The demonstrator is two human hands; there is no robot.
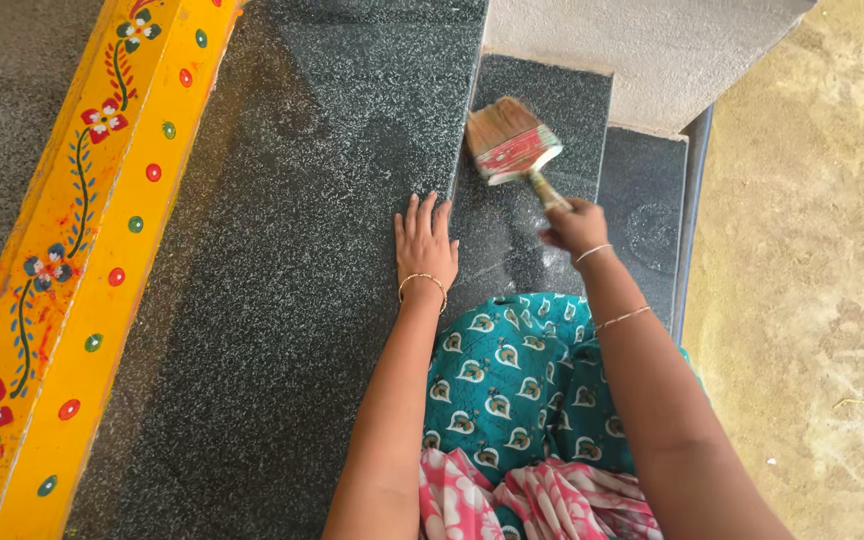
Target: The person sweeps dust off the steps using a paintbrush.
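Gripping the handle of a wide flat paintbrush (512, 142), the right hand (574, 226) is closed around it low down, with the red-banded ferrule and splayed bristles raised up and away from the fingers, over the second granite step (542, 100). Left hand (425, 243) lies flat, fingers spread, palm down on the edge of the upper granite step (282, 260), holding nothing. Judged from the surfaces: a pale wet or dusty smear shows on the second step just beside the right hand, and a fainter round mark on the lowest step (642, 200); the upper step shows no such mark, so the brushing appears partial, with most of the stone unworked. Whether the bristles touch the stone cannot be told. Outward: teal patterned cloth (512, 370) over the knees, a yellow painted beam with flowers (82, 250) at left, bare earth ground (812, 280) at right
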